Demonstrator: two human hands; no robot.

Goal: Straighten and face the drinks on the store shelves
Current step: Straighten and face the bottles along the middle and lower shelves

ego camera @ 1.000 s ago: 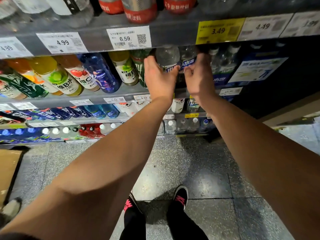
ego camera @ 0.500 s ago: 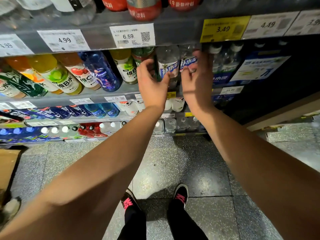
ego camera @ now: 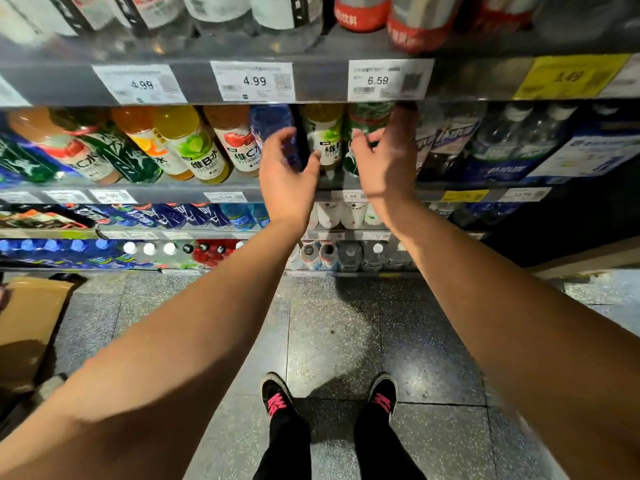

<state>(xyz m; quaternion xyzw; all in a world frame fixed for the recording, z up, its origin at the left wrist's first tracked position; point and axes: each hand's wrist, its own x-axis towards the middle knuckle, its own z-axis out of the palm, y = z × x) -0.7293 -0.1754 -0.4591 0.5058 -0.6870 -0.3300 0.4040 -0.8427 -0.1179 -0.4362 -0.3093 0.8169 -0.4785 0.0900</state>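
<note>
The middle shelf (ego camera: 221,188) holds a row of drink bottles. My left hand (ego camera: 287,174) hovers with loosely curved fingers in front of a dark blue bottle (ego camera: 272,124). My right hand (ego camera: 384,161) is raised, fingers pointing up, in front of a green bottle (ego camera: 369,116). Between the two hands stands a yellow-green bottle with a white label (ego camera: 325,140). Neither hand plainly grips a bottle. Clear water bottles with blue labels (ego camera: 446,140) stand just right of my right hand.
Orange, yellow and red-label vitamin drinks (ego camera: 194,147) lean to the left along the shelf. Price tags (ego camera: 254,81) line the upper shelf edge. Lower shelves hold blue bottles (ego camera: 194,214) and capped bottles (ego camera: 329,252). A cardboard box (ego camera: 31,317) lies on the floor at the left.
Both hands have let go of the clear water bottles and moved left along the shelf to the blue, yellow-green and green bottles. The view has shifted left too.
</note>
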